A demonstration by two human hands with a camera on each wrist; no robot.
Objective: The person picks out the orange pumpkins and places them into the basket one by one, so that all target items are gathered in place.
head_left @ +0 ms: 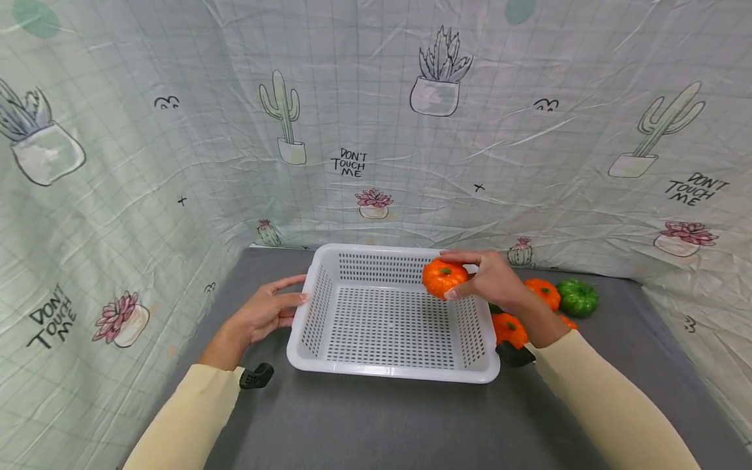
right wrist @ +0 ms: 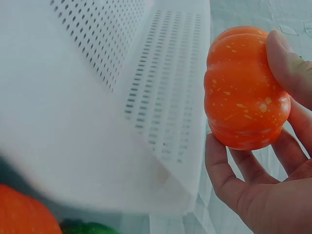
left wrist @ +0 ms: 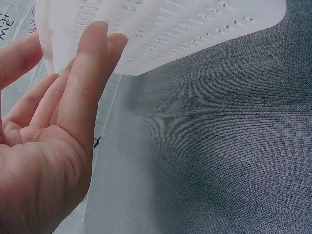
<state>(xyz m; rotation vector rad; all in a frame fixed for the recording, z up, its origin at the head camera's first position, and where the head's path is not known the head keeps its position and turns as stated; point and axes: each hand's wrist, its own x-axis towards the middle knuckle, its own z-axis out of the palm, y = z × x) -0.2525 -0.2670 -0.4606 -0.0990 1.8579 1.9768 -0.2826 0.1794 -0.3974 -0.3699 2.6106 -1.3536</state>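
You are holding a ribbed orange pumpkin [right wrist: 246, 92] in your right hand [right wrist: 275, 195]. Your thumb [right wrist: 290, 68] is pressing its upper side, and your fingers [right wrist: 223, 170] are curling beneath it. Yellow flecks are showing on its skin. A white slotted basket [right wrist: 58, 122] is standing to the left of your fingertips; whether the pumpkin is touching it is remaining unclear. Farther left and lower than your fingers, a second orange item [right wrist: 24, 212] and a green item [right wrist: 90, 228] are showing in part. Pale crinkled sheeting [right wrist: 239, 14] is hanging behind your fingers.
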